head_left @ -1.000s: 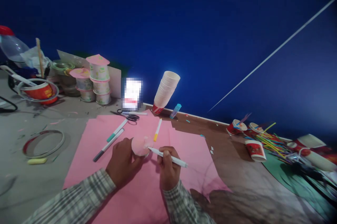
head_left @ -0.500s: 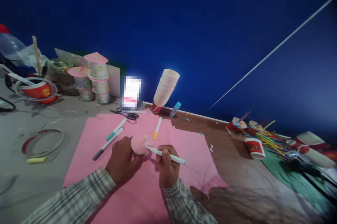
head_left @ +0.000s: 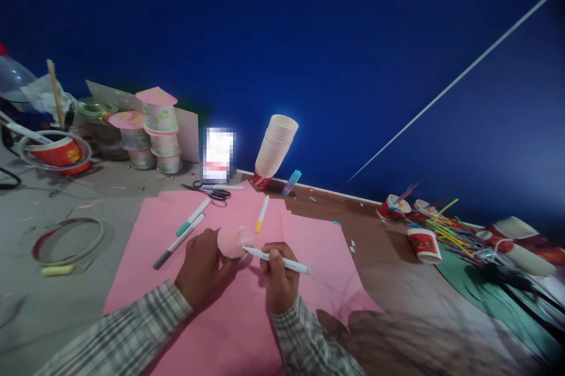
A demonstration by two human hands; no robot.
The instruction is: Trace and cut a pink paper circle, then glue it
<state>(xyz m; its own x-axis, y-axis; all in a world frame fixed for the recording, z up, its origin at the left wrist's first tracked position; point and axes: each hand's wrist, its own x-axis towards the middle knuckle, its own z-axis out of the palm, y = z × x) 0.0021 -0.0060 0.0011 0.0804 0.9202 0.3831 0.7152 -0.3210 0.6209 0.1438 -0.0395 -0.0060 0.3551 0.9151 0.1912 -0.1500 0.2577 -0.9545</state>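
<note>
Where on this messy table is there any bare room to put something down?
Bare pink paper lies right of the right hand, and grey tabletop below the ring. The straws and decorated cups crowd the far right and left.

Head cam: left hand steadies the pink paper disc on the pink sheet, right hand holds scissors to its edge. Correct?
Not quite. The right hand holds a white marker, tip at the disc's edge, not scissors. The scissors lie untouched at the far edge of the pink sheet. The left hand does steady the pink paper disc. Head view shows it.
</note>
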